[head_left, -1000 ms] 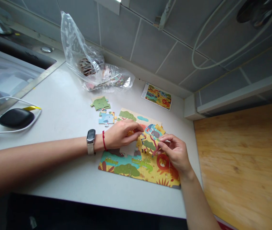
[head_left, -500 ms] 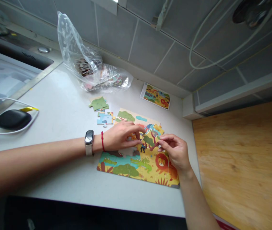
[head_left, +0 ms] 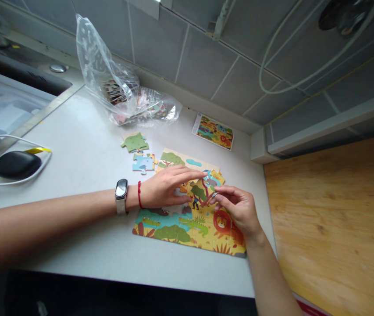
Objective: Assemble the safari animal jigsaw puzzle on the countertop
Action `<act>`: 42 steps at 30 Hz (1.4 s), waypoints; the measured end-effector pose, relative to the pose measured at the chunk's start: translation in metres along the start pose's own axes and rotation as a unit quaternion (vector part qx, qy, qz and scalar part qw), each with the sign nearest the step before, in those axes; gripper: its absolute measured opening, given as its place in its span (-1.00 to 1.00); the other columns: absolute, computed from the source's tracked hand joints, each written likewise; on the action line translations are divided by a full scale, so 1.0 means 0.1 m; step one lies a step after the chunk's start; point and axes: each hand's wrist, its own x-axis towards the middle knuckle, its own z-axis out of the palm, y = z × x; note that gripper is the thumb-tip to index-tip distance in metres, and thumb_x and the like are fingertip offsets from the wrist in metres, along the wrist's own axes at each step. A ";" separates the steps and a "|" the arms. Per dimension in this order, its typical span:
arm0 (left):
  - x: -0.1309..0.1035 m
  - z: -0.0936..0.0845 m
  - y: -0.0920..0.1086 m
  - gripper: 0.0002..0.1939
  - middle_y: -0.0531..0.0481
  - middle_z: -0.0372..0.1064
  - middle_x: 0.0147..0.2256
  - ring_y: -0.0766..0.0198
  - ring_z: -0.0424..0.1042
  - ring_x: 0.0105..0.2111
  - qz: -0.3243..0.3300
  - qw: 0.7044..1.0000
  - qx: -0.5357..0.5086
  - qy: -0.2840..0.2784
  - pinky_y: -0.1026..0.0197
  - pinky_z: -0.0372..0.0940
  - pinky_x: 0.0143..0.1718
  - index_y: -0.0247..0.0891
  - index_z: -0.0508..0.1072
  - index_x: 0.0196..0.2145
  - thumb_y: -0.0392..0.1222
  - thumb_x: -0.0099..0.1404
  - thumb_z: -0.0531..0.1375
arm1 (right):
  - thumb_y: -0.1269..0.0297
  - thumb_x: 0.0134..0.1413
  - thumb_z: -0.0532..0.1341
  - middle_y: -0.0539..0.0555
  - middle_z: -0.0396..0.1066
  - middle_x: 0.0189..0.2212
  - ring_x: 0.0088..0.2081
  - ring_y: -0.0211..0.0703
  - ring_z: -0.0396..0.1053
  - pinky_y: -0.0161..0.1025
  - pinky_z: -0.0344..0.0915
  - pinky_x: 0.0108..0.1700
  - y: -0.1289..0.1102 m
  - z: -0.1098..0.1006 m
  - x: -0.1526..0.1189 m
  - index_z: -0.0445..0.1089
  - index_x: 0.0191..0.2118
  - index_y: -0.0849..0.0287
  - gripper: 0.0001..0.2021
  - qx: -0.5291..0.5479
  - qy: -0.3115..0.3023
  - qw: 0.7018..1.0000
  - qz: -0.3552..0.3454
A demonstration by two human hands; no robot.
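White laminate-like surface: the table (head_left: 84,131) carries the jigsaw puzzle (head_left: 203,228), laid flat, its near right corner close to the table's right edge. A strip of table separates the puzzle's near edge from the front edge; a wider area extends left to the black device (head_left: 16,164).

Right hand (head_left: 237,208): thumb and index finger are pinched together on the right edge of the tree piece (head_left: 200,191), above the puzzle's middle. Whether the piece is fully seated cannot be told. Left hand (head_left: 170,186): fingers extended over the puzzle, thumb parted widely, the gap facing the tree piece; contact cannot be confirmed.

The blue piece (head_left: 143,163) lies just beside the puzzle's left edge, the green piece (head_left: 136,142) beyond it. The plastic bag (head_left: 124,87) and the picture card (head_left: 213,131) occupy the wall side, well apart from both hands.
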 end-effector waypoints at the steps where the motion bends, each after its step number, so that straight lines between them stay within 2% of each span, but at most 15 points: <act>1: 0.00 0.00 0.01 -0.34 -0.21 0.47 0.22 0.04 0.48 0.18 0.000 1.000 0.000 0.000 -0.06 0.42 0.21 -0.14 0.27 0.39 -0.18 0.41 0.34 | 0.17 0.08 0.52 0.07 0.67 -0.43 -0.49 -0.14 0.59 -0.24 0.59 -0.39 0.00 0.00 0.00 0.68 -0.15 0.08 -0.78 -0.007 -0.005 1.000 0.003; 4: 0.01 -0.02 0.03 -0.42 -0.23 0.49 0.18 0.04 0.50 0.15 0.005 1.000 0.005 0.019 -0.05 0.44 0.17 -0.16 0.35 0.32 -0.15 0.41 0.35 | 0.17 0.12 0.50 0.08 0.69 -0.31 -0.42 -0.15 0.60 -0.24 0.58 -0.37 -0.02 0.00 0.00 0.67 -0.07 0.02 -0.75 -0.016 -0.016 1.000 -0.006; 8: 0.01 -0.03 0.05 -0.44 -0.23 0.47 0.15 0.06 0.48 0.16 -0.013 0.995 0.015 0.097 -0.04 0.45 0.17 -0.17 0.32 0.31 -0.19 0.42 0.34 | 0.16 0.18 0.46 0.12 0.62 0.01 -0.26 -0.14 0.60 -0.28 0.53 -0.36 -0.04 0.01 0.01 0.63 0.02 -0.06 -0.71 -0.014 -0.008 0.999 -0.043; 11: 0.01 -0.03 0.03 -0.37 -0.22 0.46 0.15 0.05 0.46 0.17 -0.019 0.990 0.007 0.139 -0.08 0.42 0.21 -0.15 0.25 0.33 -0.21 0.40 0.37 | 0.14 0.19 0.45 0.11 0.62 -0.07 -0.30 -0.17 0.55 -0.27 0.52 -0.33 -0.03 -0.01 0.02 0.64 -0.03 -0.04 -0.76 -0.019 0.004 0.999 -0.051; 17: 0.00 0.00 0.02 -0.33 -0.22 0.45 0.16 0.05 0.45 0.18 -0.028 0.987 -0.009 0.157 -0.07 0.38 0.23 -0.16 0.22 0.33 -0.22 0.38 0.39 | 0.12 0.18 0.45 0.09 0.62 -0.19 -0.30 -0.16 0.53 -0.19 0.55 -0.19 0.00 -0.03 0.03 0.65 -0.10 -0.01 -0.80 -0.042 -0.013 0.997 -0.061; 21: 0.00 -0.01 0.02 -0.35 -0.22 0.45 0.15 0.10 0.50 0.07 -0.045 0.985 -0.009 0.167 -0.04 0.42 0.17 -0.17 0.25 0.32 -0.17 0.39 0.39 | 0.09 0.20 0.44 0.09 0.62 -0.22 -0.31 -0.14 0.52 -0.18 0.54 -0.21 0.01 -0.03 0.04 0.65 -0.12 0.02 -0.80 -0.054 0.003 0.997 -0.054; 25: 0.05 -0.12 0.04 -0.38 -0.21 0.46 0.14 0.12 0.51 0.03 -0.065 0.983 0.000 0.174 0.00 0.44 0.13 -0.19 0.28 0.29 -0.15 0.38 0.39 | 0.08 0.20 0.43 0.08 0.61 -0.25 -0.34 -0.16 0.52 -0.22 0.50 -0.27 0.03 -0.07 0.07 0.65 -0.13 0.02 -0.80 -0.046 0.021 0.997 -0.060; 29: 0.04 -0.30 0.19 -0.29 -0.20 0.48 0.13 0.11 0.52 0.07 -0.089 0.989 0.011 0.120 0.03 0.43 0.15 -0.18 0.24 0.34 -0.11 0.35 0.42 | 0.04 0.18 0.44 0.07 0.61 -0.29 -0.37 -0.16 0.52 -0.24 0.48 -0.31 0.05 -0.10 0.10 0.65 -0.17 0.04 -0.79 -0.041 0.043 0.996 -0.068; 31: -0.06 -0.36 0.29 -0.31 -0.21 0.48 0.14 0.06 0.50 0.12 -0.088 0.991 0.030 0.091 -0.03 0.41 0.19 -0.18 0.25 0.34 -0.08 0.37 0.40 | 0.04 0.18 0.45 0.06 0.62 -0.30 -0.37 -0.17 0.51 -0.25 0.48 -0.31 0.05 -0.10 0.11 0.66 -0.18 0.05 -0.78 -0.035 0.049 0.996 -0.070; 34: -0.28 -0.38 0.36 -0.40 -0.20 0.49 0.14 -0.02 0.45 0.17 -0.075 0.993 0.089 0.014 -0.13 0.39 0.22 -0.16 0.30 0.31 -0.05 0.41 0.36 | 0.04 0.16 0.46 0.07 0.63 -0.30 -0.38 -0.18 0.51 -0.27 0.48 -0.33 0.05 -0.09 0.10 0.66 -0.19 0.05 -0.78 -0.026 0.045 0.997 -0.060; 37: -0.45 -0.39 0.30 -0.44 -0.21 0.49 0.14 -0.08 0.41 0.21 -0.039 0.986 0.145 -0.070 -0.13 0.38 0.20 -0.16 0.36 0.29 -0.01 0.43 0.35 | 0.03 0.16 0.46 0.08 0.64 -0.31 -0.38 -0.17 0.52 -0.27 0.49 -0.34 0.06 -0.07 0.11 0.67 -0.19 0.06 -0.77 -0.023 0.037 0.997 -0.058; 39: -0.48 -0.40 0.23 -0.41 -0.22 0.49 0.14 -0.09 0.42 0.19 -0.019 0.981 0.154 -0.113 -0.12 0.38 0.20 -0.15 0.38 0.29 0.05 0.41 0.36 | 0.02 0.15 0.47 0.09 0.64 -0.33 -0.38 -0.17 0.52 -0.26 0.50 -0.35 0.07 -0.06 0.11 0.67 -0.20 0.08 -0.75 -0.026 0.040 0.997 -0.058; 42: -0.46 -0.41 0.16 -0.37 -0.23 0.48 0.14 -0.07 0.44 0.16 -0.019 0.980 0.146 -0.137 -0.11 0.38 0.19 -0.16 0.39 0.30 0.14 0.40 0.35 | 0.00 0.11 0.48 0.09 0.64 -0.35 -0.39 -0.16 0.53 -0.27 0.50 -0.39 0.08 -0.06 0.13 0.68 -0.20 0.09 -0.73 -0.028 0.046 0.997 -0.054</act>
